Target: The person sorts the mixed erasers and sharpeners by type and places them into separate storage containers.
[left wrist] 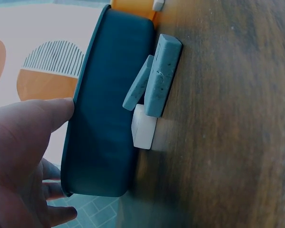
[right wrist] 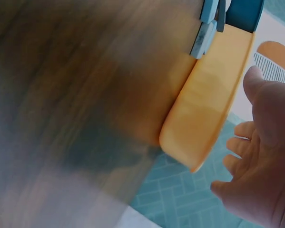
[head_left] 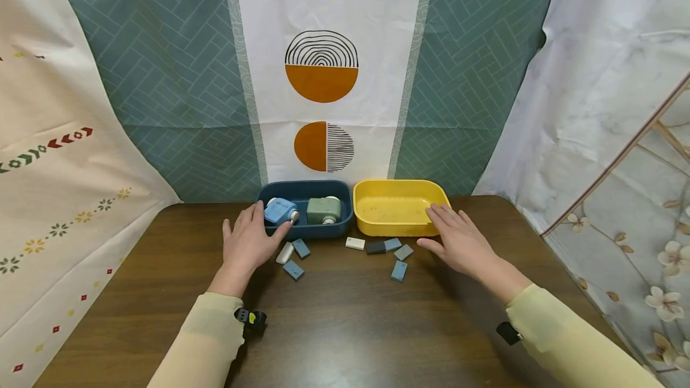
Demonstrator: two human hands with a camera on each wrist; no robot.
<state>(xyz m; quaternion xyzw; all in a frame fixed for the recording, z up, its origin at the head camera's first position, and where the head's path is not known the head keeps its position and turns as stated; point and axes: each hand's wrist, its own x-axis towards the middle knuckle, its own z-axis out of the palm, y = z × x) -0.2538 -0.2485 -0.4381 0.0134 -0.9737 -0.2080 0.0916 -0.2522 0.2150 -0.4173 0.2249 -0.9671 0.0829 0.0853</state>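
Observation:
My left hand (head_left: 249, 241) is at the left end of a dark blue tray (head_left: 323, 231), thumb and fingers spread at its rim. In that tray lie a light blue bottle (head_left: 279, 211) and a grey-green bottle (head_left: 323, 211), both with white caps. My right hand (head_left: 458, 238) hovers at the front right corner of a yellow tray (head_left: 396, 230), fingers extended and holding nothing. In the left wrist view, the left thumb meets the rim of the blue tray (left wrist: 104, 109). The right wrist view has the right hand (right wrist: 270, 142) beside the yellow tray (right wrist: 204, 99).
Small blocks lie before the trays: a white block (head_left: 284, 253) and blue blocks (head_left: 293, 270) on the left; a white block (head_left: 355, 243), a black block (head_left: 375, 248) and several blue-grey blocks (head_left: 399, 271) on the right. A patterned curtain (head_left: 334, 76) hangs behind the wooden table (head_left: 345, 328).

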